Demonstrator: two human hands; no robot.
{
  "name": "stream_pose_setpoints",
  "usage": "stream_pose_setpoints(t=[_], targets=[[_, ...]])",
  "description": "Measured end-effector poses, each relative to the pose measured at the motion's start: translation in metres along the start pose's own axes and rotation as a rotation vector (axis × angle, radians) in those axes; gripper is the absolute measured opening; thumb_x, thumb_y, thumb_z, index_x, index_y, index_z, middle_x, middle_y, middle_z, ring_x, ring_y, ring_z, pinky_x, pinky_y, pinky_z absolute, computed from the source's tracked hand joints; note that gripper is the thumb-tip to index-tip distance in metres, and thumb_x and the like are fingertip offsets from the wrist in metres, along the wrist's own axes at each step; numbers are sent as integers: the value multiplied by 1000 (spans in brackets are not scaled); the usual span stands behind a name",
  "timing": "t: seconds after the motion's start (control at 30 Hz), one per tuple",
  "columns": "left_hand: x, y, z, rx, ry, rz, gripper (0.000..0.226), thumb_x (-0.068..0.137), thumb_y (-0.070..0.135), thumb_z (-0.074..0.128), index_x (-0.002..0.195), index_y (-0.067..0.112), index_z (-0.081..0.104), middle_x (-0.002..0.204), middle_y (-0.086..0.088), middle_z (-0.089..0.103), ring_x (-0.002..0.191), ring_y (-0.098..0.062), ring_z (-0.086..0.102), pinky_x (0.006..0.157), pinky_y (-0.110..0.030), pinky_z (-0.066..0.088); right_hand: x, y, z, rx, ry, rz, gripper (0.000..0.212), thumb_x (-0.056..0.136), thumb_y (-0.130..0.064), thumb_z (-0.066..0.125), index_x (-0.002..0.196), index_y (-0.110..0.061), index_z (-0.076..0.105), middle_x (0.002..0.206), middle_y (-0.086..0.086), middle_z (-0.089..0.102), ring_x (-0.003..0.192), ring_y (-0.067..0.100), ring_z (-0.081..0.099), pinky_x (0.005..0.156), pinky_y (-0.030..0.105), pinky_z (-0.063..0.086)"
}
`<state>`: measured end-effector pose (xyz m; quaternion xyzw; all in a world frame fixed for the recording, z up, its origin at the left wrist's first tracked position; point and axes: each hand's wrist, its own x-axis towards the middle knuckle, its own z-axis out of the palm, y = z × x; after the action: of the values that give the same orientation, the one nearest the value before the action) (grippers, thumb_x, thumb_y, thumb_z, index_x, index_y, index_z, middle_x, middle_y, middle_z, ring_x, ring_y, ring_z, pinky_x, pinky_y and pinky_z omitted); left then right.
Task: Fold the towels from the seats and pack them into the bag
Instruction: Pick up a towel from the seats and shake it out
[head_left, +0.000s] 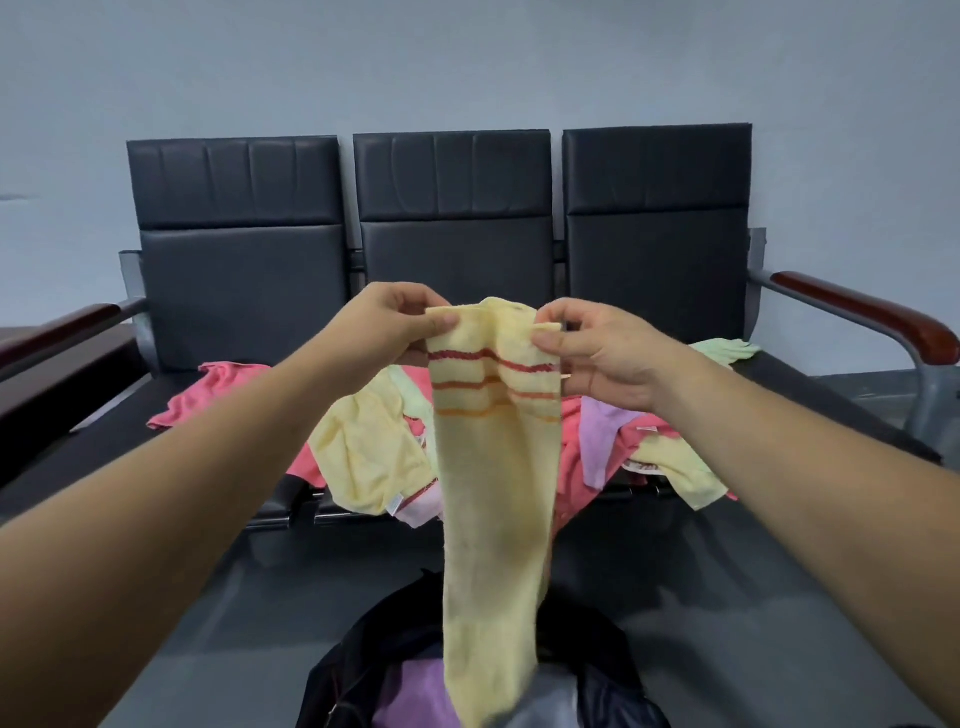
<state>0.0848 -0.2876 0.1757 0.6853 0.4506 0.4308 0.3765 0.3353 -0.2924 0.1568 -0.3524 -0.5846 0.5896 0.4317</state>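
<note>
A person's two arms, bare along all that shows: the left forearm (182, 493) runs from the near left corner, the right forearm (805, 467) from the near right. The left hand (395, 322) and right hand (602, 358) are bare as well, with short, plain fingernails on the thumbs.

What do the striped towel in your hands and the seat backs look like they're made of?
The striped yellow towel: probably soft terry-like cloth, given its fuzzy nap and limp hang. The seat backs: black leather or vinyl by the look, smooth, with a dull sheen and creased panels.
</note>
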Motion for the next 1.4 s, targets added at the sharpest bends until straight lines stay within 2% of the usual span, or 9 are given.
stream_pose_setpoints(t=[0.2,0.3,0.4,0.6,0.83,0.93,1.1,1.23,1.4], targets=[[5,-39,14,-282,215,14,28,95,27,68,117,9,67,105,-9,73,95,-26,70,88,-45,56,16,1,18,303,117,-60,13,101,-7,53,90,-15,55,76,1,64,64,14,63,59,30,57],[-6,-69,22,-393,-53,-105,60,83,43,73,131,10,60,124,-7,71,111,-25,69,88,-38,56,21,-2,16,429,173,-70,9,101,-8,56,94,-13,59,77,3,66,69,17,67,63,32,60],[-25,-98,34,-226,-304,-249,44,85,30,73,121,5,68,120,-7,73,114,-26,68,92,-33,53,26,6,14,400,175,-27,7,101,-8,56,107,-9,58,86,6,65,78,21,67,67,36,63],[-47,-116,41,-525,-406,-361,20,91,15,67,107,3,68,88,-4,73,73,-23,67,58,-24,50,30,43,-8,304,308,130,13,100,0,55,111,-3,62,86,9,72,68,17,74,60,32,62],[-27,-99,62,-943,-240,-307,47,85,25,72,126,2,64,120,-16,69,113,-29,68,96,-43,56,30,106,-6,469,82,293,44,86,-36,69,121,-8,68,117,10,70,108,22,69,102,43,53],[-14,-100,61,-1031,-145,-359,38,91,26,59,117,0,71,119,-17,71,110,-29,70,90,-42,59,28,128,-3,469,-45,369,64,89,-48,64,139,-9,59,139,14,62,131,29,57,114,50,40],[2,-118,53,-910,3,-456,29,96,29,61,106,5,74,115,-12,71,100,-23,73,90,-40,59,33,124,4,370,-34,376,31,87,-10,64,116,-2,66,105,13,74,94,22,74,80,36,61],[-5,-139,50,-614,-305,-530,51,89,45,69,120,5,65,123,-13,66,115,-27,62,107,-45,46,46,113,2,477,139,267,14,87,-7,68,101,-2,70,93,11,76,86,21,75,79,35,63],[-9,-141,67,-392,-357,-435,28,96,8,60,119,-8,65,122,-15,71,113,-23,68,101,-31,53,49,105,-13,494,249,298,9,90,-9,70,97,-3,70,91,11,76,85,22,76,72,37,63]])
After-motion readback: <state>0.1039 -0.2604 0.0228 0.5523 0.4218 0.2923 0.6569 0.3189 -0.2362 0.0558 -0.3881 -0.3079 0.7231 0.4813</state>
